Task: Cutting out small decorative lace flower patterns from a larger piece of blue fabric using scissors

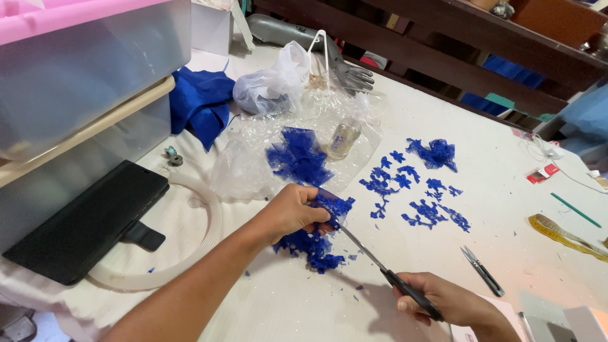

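The left hand (292, 212) is pinching blue lace (316, 237) at the centre of the white surface (481, 133), while the right hand (453, 303) is gripping black scissors (380, 266), blades reaching into the fabric. Cut lace flowers (411, 190) are lying to the right, snips (482, 271) near them, and a black case (88, 221) is resting at left.

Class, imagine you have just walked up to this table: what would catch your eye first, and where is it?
The bright blue lace piece pinched in the left hand at centre, with scissors in the right hand cutting into it. To the right, cut blue lace flowers lie spread over the white table.
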